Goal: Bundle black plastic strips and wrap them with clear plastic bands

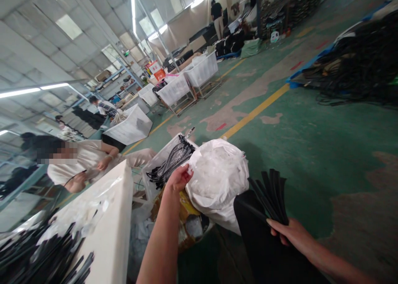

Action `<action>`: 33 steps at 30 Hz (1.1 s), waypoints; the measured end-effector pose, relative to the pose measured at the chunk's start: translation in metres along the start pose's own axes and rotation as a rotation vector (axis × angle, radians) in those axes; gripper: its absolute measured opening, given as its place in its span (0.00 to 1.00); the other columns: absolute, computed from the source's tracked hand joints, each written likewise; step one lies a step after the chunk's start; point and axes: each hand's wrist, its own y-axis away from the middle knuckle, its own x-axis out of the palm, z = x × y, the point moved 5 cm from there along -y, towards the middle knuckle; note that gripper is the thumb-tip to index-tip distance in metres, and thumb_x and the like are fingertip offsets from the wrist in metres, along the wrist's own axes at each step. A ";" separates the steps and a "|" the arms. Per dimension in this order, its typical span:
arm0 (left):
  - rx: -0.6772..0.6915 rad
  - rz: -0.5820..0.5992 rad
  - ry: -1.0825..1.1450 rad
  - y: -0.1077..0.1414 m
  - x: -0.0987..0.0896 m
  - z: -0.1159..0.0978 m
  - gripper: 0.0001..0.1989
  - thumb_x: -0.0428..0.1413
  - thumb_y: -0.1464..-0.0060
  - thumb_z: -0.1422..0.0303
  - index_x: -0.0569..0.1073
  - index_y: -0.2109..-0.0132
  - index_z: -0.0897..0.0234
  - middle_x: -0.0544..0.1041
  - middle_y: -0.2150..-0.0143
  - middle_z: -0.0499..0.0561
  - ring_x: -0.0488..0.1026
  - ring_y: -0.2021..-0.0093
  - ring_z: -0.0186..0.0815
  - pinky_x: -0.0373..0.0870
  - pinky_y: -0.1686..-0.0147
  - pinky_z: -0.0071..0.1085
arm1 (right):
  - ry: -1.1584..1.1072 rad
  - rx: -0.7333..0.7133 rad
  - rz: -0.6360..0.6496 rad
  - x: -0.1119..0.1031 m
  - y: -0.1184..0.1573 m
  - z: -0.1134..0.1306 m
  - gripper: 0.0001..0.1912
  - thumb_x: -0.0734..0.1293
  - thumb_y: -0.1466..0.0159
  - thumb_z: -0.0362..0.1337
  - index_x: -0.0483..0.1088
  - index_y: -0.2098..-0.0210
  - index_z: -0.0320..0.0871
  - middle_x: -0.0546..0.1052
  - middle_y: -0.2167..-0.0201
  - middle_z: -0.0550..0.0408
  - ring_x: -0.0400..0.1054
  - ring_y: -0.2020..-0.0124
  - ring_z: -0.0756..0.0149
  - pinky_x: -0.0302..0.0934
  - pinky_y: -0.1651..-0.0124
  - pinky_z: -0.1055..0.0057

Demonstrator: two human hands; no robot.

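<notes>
Black strips (275, 197), lower right of frame: your right hand (286, 231) grips them near one end, presumably keeping the fanned bundle together. Your left hand (178, 178), centre, curls beside the white sack (228, 215); cannot tell whether it pinches anything. Worktop (108, 230), lower left, supports more strips.

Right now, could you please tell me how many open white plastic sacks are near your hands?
1 sack, between the left hand and the bundled black strips; others may be hidden.

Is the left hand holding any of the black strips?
No, the strips are in the right hand; the left is at the white sack.
</notes>
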 end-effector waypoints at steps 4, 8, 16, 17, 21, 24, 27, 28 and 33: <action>-0.011 -0.104 -0.084 -0.016 -0.014 0.040 0.11 0.64 0.53 0.80 0.68 0.72 0.67 0.73 0.78 0.46 0.70 0.81 0.29 0.74 0.75 0.26 | -0.017 -0.013 0.009 0.001 -0.003 -0.005 0.28 0.60 0.46 0.62 0.68 0.82 0.43 0.65 0.90 0.57 0.61 0.84 0.65 0.55 0.75 0.70; -0.012 -0.211 -0.092 -0.030 -0.028 0.087 0.16 0.66 0.53 0.71 0.64 0.75 0.66 0.67 0.83 0.42 0.65 0.84 0.25 0.69 0.80 0.22 | -0.039 -0.013 0.004 0.001 -0.003 -0.013 0.28 0.61 0.44 0.61 0.70 0.79 0.42 0.67 0.88 0.56 0.63 0.82 0.65 0.54 0.75 0.71; 0.075 -0.360 0.058 -0.035 -0.050 0.099 0.16 0.53 0.41 0.55 0.66 0.68 0.63 0.67 0.79 0.43 0.62 0.83 0.23 0.64 0.80 0.19 | -0.059 0.018 0.004 -0.003 0.003 -0.010 0.28 0.60 0.44 0.61 0.71 0.78 0.41 0.67 0.86 0.57 0.62 0.81 0.65 0.54 0.74 0.70; 0.069 -0.371 0.072 -0.035 -0.053 0.099 0.15 0.50 0.39 0.56 0.65 0.68 0.63 0.67 0.80 0.44 0.63 0.83 0.24 0.65 0.80 0.20 | -0.060 0.015 0.000 -0.004 0.004 -0.009 0.27 0.61 0.44 0.61 0.71 0.78 0.41 0.66 0.86 0.57 0.62 0.81 0.65 0.54 0.74 0.70; 0.007 -0.359 0.088 -0.033 -0.059 0.102 0.12 0.46 0.39 0.64 0.66 0.69 0.63 0.67 0.80 0.46 0.65 0.82 0.28 0.68 0.77 0.24 | -0.048 0.002 -0.001 -0.005 0.003 -0.008 0.27 0.61 0.45 0.60 0.70 0.79 0.42 0.67 0.87 0.56 0.62 0.80 0.64 0.54 0.74 0.70; -0.046 -0.277 0.058 -0.032 -0.056 0.108 0.11 0.45 0.42 0.67 0.70 0.67 0.66 0.71 0.76 0.51 0.68 0.80 0.30 0.70 0.73 0.27 | -0.054 0.004 0.016 -0.004 0.001 -0.012 0.27 0.61 0.44 0.60 0.70 0.78 0.42 0.67 0.87 0.57 0.62 0.81 0.64 0.54 0.74 0.70; -0.095 -0.191 -0.015 -0.031 -0.051 0.116 0.12 0.45 0.43 0.68 0.72 0.61 0.68 0.76 0.68 0.57 0.74 0.73 0.36 0.72 0.70 0.32 | -0.062 0.007 0.014 -0.004 0.000 -0.014 0.27 0.61 0.44 0.60 0.70 0.78 0.42 0.67 0.86 0.57 0.62 0.80 0.64 0.54 0.73 0.70; -0.102 -0.176 -0.047 -0.032 -0.050 0.118 0.12 0.45 0.43 0.68 0.71 0.59 0.67 0.77 0.66 0.58 0.76 0.70 0.38 0.72 0.69 0.33 | -0.064 0.011 0.010 -0.004 0.000 -0.014 0.27 0.61 0.44 0.60 0.70 0.78 0.42 0.67 0.86 0.57 0.62 0.80 0.64 0.54 0.73 0.70; -0.099 -0.173 -0.223 -0.041 -0.050 0.127 0.12 0.50 0.44 0.66 0.68 0.53 0.63 0.78 0.66 0.55 0.77 0.70 0.38 0.70 0.69 0.32 | -0.051 0.024 -0.010 -0.005 0.000 -0.015 0.27 0.61 0.45 0.61 0.71 0.78 0.42 0.67 0.86 0.57 0.63 0.80 0.64 0.54 0.73 0.70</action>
